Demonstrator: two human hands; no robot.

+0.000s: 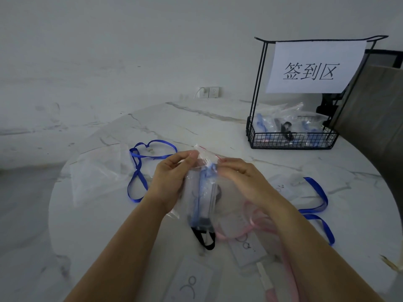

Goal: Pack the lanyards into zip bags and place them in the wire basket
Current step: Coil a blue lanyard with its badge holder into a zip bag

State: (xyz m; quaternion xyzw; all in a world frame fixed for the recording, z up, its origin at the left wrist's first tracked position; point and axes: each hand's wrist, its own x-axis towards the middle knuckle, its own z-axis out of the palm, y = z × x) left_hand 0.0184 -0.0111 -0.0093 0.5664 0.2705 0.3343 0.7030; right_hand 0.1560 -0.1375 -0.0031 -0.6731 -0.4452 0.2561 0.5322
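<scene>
Left hand, right hand, one zip bag between

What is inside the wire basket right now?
Clear zip bags fill the wire basket, with blue lanyards and a black lanyard showing through. Their count and anything beneath them is covered.

Round white marble-look table with grey veins takes up most of the lower frame, with a plain white wall behind it. Upper middle there's a double wall socket with a white cable plugged in. Upper right is a white paper sign printed 签到区, and a brownish chair back sits at the right edge.
</scene>
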